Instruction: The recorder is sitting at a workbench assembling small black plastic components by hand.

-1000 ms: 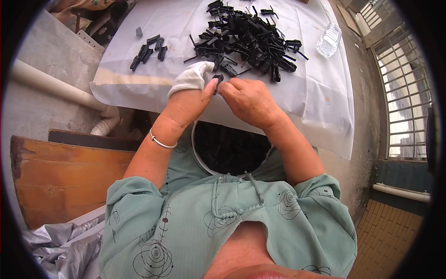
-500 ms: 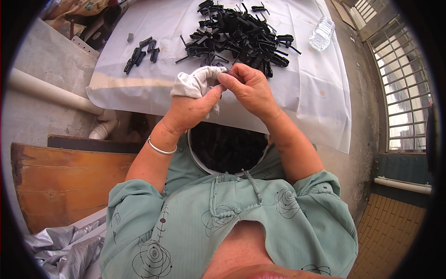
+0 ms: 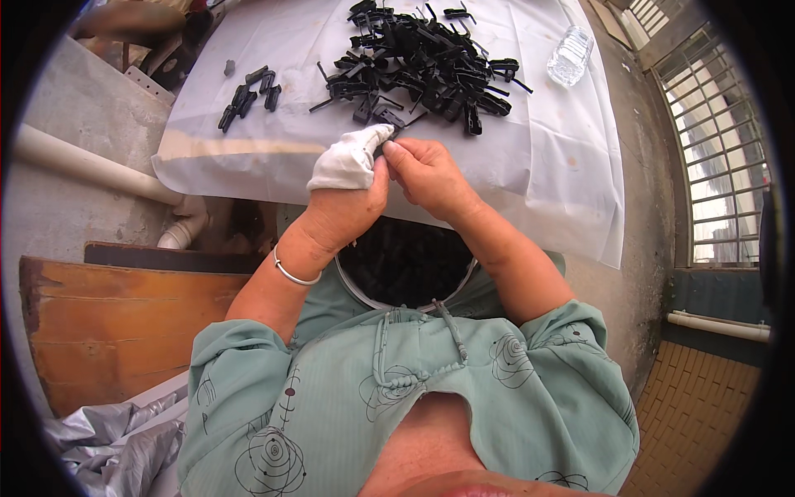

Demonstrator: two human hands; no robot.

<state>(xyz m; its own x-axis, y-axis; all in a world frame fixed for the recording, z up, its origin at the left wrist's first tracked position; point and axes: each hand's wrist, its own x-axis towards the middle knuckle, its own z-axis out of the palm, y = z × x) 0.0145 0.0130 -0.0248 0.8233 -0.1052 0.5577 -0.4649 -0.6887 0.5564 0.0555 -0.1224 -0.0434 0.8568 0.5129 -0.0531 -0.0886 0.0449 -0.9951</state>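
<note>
Small black piece (image 3: 386, 143) is pinched between the two hands, just past the near edge of the black pile; it is mostly hidden by the fingers, so its shape cannot be told. Left hand (image 3: 358, 192) is closed narrow, its fingers covered by white cloth (image 3: 341, 164), thumb bare; the piece is held at its tips. Right hand (image 3: 432, 176) is bare, curled, thumb and forefinger brought together at the same piece; which hand bears more of the grip cannot be told. Black pile (image 3: 422, 70) of clip-like parts with thin arms is heaped on the table, which is covered by a white sheet (image 3: 546, 186). Smaller group of black pieces (image 3: 247, 101) is set apart to the left, with a small grey lump (image 3: 230, 67) just beyond. Clear bottle (image 3: 570, 56) is laid on its side to the right of the pile. Bucket (image 3: 361, 297) filled with dark items is placed below the forearms, near the table edge. Silver bracelet (image 3: 291, 275) is worn on the left wrist.
</note>
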